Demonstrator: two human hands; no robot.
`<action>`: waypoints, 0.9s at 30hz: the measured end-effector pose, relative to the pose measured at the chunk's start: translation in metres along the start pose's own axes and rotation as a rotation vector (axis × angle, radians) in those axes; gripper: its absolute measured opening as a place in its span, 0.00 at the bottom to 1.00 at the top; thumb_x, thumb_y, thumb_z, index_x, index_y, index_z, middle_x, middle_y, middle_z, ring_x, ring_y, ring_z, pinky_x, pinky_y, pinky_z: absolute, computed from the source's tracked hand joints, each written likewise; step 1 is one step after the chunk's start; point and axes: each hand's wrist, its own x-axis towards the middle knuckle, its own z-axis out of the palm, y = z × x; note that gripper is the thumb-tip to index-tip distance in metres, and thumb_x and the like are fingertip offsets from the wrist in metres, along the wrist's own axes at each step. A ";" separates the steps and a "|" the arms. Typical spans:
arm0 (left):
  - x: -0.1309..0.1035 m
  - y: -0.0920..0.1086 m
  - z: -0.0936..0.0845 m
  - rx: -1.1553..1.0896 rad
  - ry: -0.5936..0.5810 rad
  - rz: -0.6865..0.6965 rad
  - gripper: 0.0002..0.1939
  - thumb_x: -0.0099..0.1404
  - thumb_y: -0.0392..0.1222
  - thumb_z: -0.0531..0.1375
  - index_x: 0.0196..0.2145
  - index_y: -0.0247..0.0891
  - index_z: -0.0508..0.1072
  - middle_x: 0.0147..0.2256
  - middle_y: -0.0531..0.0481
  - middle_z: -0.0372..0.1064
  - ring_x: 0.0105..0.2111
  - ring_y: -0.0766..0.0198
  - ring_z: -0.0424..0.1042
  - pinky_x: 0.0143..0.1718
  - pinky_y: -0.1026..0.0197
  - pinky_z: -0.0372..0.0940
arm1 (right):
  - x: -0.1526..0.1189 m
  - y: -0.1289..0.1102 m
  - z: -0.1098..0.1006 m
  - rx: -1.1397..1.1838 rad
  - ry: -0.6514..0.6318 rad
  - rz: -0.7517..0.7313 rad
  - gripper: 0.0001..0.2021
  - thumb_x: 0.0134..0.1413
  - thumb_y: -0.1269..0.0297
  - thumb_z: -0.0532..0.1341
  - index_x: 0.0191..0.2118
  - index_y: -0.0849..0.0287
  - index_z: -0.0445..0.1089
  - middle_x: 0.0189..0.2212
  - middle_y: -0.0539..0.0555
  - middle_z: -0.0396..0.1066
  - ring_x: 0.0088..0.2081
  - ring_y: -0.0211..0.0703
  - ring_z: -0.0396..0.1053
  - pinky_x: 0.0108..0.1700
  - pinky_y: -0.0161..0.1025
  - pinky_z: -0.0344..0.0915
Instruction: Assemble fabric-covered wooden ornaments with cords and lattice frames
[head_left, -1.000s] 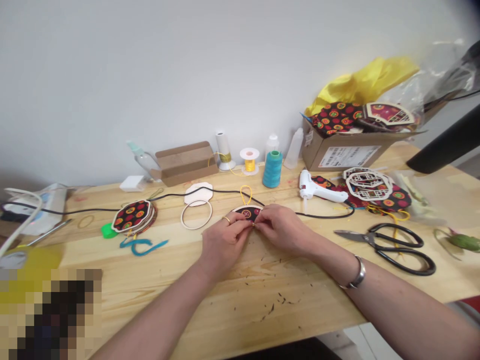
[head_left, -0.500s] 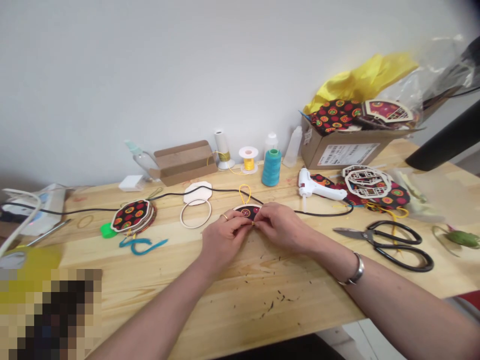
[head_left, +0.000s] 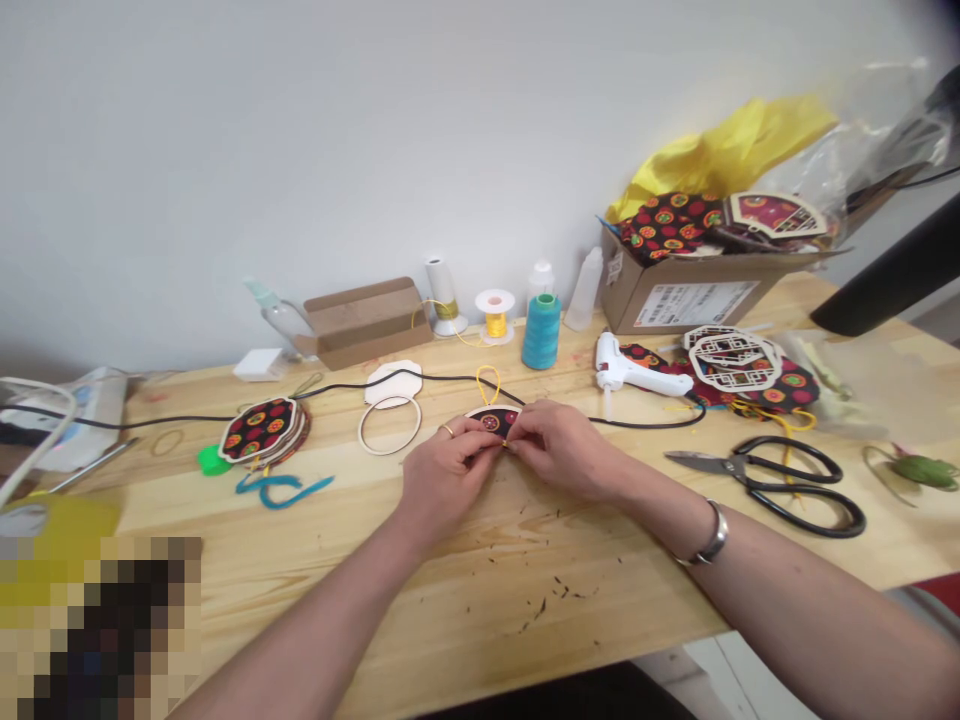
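In the middle of the table lies a dark patterned fabric ornament (head_left: 491,422) with a pale wooden rim, partly covered by my hands. A yellow cord loop (head_left: 488,385) sticks out from its top. My left hand (head_left: 450,470), with a ring on one finger, is closed at the ornament's lower edge. My right hand (head_left: 556,448) is pinched just beside it, the fingertips of both nearly meeting. A tiny bit of yellow cord (head_left: 505,443) shows between the fingertips; the rest of it is hidden.
Left are a wooden ring (head_left: 390,425), a stack of patterned pieces (head_left: 259,430) and blue cord (head_left: 285,492). Right lie black-handled scissors (head_left: 772,480) and a white glue gun (head_left: 637,372) with a black cable. Thread spools (head_left: 541,332) and a cardboard box (head_left: 675,300) stand behind.
Both hands stay pinched at the ornament's lower edge, with hardly any finger movement. The whole view has shifted very slightly.
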 end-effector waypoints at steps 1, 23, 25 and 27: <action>0.000 0.000 0.000 0.004 0.003 0.002 0.08 0.62 0.39 0.59 0.36 0.47 0.78 0.39 0.56 0.75 0.37 0.64 0.73 0.39 0.61 0.65 | 0.000 0.000 0.000 0.002 0.002 -0.003 0.08 0.50 0.76 0.57 0.24 0.61 0.70 0.23 0.52 0.69 0.29 0.38 0.63 0.32 0.34 0.56; -0.001 -0.001 -0.001 0.077 -0.007 0.042 0.09 0.63 0.39 0.58 0.38 0.47 0.78 0.40 0.55 0.75 0.37 0.64 0.73 0.37 0.61 0.66 | 0.000 -0.002 -0.002 0.005 0.000 0.004 0.08 0.49 0.76 0.58 0.24 0.60 0.71 0.23 0.51 0.69 0.28 0.37 0.62 0.32 0.33 0.55; -0.001 -0.001 -0.001 0.078 -0.010 0.039 0.08 0.63 0.40 0.59 0.38 0.48 0.78 0.40 0.55 0.75 0.37 0.64 0.73 0.37 0.61 0.66 | 0.000 -0.002 -0.002 0.001 0.000 0.007 0.08 0.49 0.75 0.58 0.24 0.60 0.71 0.23 0.51 0.69 0.28 0.37 0.62 0.31 0.33 0.55; -0.001 -0.001 -0.001 0.077 -0.012 0.037 0.08 0.63 0.41 0.59 0.38 0.48 0.78 0.40 0.55 0.74 0.37 0.65 0.73 0.38 0.61 0.65 | 0.000 -0.002 -0.002 0.005 0.000 0.013 0.08 0.50 0.75 0.58 0.24 0.60 0.71 0.23 0.51 0.69 0.28 0.37 0.62 0.32 0.33 0.55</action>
